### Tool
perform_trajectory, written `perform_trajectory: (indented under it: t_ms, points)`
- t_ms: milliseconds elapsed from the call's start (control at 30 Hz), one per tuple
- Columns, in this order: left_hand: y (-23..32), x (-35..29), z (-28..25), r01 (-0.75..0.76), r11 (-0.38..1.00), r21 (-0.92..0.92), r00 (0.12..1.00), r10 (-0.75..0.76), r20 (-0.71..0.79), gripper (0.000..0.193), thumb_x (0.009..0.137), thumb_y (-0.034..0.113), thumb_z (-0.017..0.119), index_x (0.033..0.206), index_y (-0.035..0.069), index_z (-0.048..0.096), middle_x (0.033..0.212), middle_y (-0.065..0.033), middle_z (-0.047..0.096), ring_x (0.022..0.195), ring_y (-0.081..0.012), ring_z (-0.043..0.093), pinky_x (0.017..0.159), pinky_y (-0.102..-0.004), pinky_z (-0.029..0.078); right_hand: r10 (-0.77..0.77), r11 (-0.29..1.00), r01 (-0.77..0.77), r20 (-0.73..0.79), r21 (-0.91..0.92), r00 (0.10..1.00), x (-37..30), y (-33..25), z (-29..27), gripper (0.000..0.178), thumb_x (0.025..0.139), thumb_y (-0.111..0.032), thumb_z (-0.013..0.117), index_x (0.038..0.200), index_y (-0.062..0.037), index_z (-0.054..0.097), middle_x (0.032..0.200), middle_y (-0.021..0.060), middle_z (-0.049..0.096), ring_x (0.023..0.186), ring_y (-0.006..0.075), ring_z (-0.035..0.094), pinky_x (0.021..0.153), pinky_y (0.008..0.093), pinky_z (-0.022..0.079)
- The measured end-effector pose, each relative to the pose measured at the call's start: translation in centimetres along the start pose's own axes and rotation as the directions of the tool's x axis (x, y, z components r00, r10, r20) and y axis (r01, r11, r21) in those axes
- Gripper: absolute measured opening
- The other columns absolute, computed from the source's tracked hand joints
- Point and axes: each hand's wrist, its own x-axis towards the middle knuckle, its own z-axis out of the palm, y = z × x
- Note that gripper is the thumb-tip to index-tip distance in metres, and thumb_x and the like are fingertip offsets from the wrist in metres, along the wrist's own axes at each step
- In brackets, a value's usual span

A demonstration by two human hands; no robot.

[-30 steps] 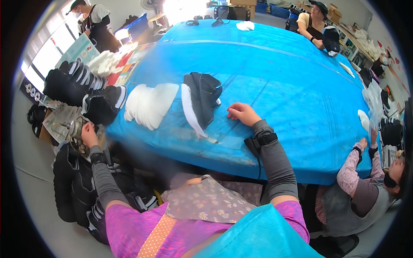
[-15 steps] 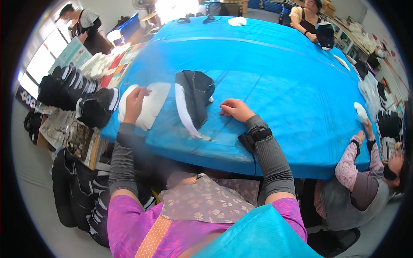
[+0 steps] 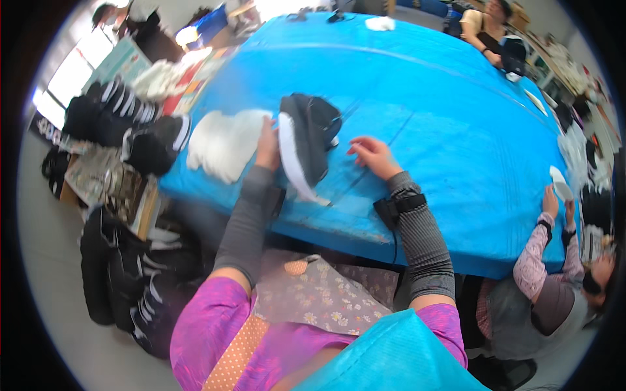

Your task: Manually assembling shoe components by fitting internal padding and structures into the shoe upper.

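A dark shoe upper point(image 3: 312, 140) with a white strip along its left side lies on the blue-covered table point(image 3: 430, 150) in front of me. Between it and several white padded insole-like pieces point(image 3: 225, 144) is my left hand point(image 3: 266, 146), fingers stretched out and close against the white strip. Whether it touches the strip is blurred. To the right of the shoe upper, my right hand point(image 3: 375, 156) hovers over the cover with loosely bent fingers apart and nothing in them.
Black shoes point(image 3: 153, 144) stand piled at the left edge, with more black shoes point(image 3: 130, 287) below. At the right a co-worker's hands point(image 3: 559, 203) hold a white piece point(image 3: 561, 184). Another person at the far right holds a black shoe point(image 3: 514, 55).
My left hand has left the white pieces and moved right to the shoe upper's white edge. My right hand has barely moved relative to the table. The view has shifted slightly.
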Motion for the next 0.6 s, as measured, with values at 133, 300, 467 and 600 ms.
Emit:
perform_trajectory:
  t_ms: [133,300,467,600]
  points:
    - [-0.6,-0.2,-0.1,-0.085,0.996,0.022,0.994,0.086,-0.066,0.074,0.095,0.063,0.033,0.141,0.005,0.031,0.129,-0.0192,0.053,0.116,-0.0249,0.051,0.099,-0.0389,0.036,-0.134,0.989,0.145,-0.200,0.039,0.971,0.4,-1.1,0.3,0.041,0.099,-0.032,0.050,0.131,-0.0072,0.047,0.122,0.0090,0.059,0.081,0.0093,0.060,0.070,0.0251,0.050]
    - [-0.4,-3.2,3.6,-0.167,0.985,-0.047,0.975,0.173,0.142,0.069,0.099,0.057,0.026,0.145,0.006,0.028,0.129,-0.0177,0.055,0.120,-0.0237,0.049,0.104,-0.0384,0.033,-0.156,0.949,0.225,-0.292,0.222,0.944,0.8,-0.1,-1.0,0.060,0.099,-0.046,0.043,0.144,-0.0081,0.032,0.132,0.0096,0.050,0.101,0.0149,0.057,0.086,0.0290,0.047]
    - [-1.7,-5.1,4.2,0.033,0.999,0.001,0.905,-0.030,0.424,0.060,0.102,0.045,0.034,0.147,0.006,0.027,0.141,-0.0079,0.044,0.126,-0.0172,0.043,0.107,-0.0327,0.032,0.067,0.903,0.035,-0.222,0.428,0.973,0.2,-0.4,0.3,0.058,0.101,-0.046,0.039,0.143,-0.0062,0.037,0.133,0.0054,0.049,0.112,0.0124,0.051,0.097,0.0275,0.041]
    - [-1.8,-5.3,4.7,0.080,0.992,0.096,0.869,-0.117,0.480,0.055,0.102,0.039,0.039,0.144,0.005,0.031,0.140,-0.0074,0.044,0.126,-0.0175,0.044,0.107,-0.0306,0.033,0.058,0.910,0.033,-0.205,0.414,0.977,-0.2,0.2,-0.5,0.053,0.101,-0.042,0.040,0.140,-0.0059,0.041,0.130,0.0053,0.053,0.105,0.0094,0.053,0.090,0.0248,0.044]
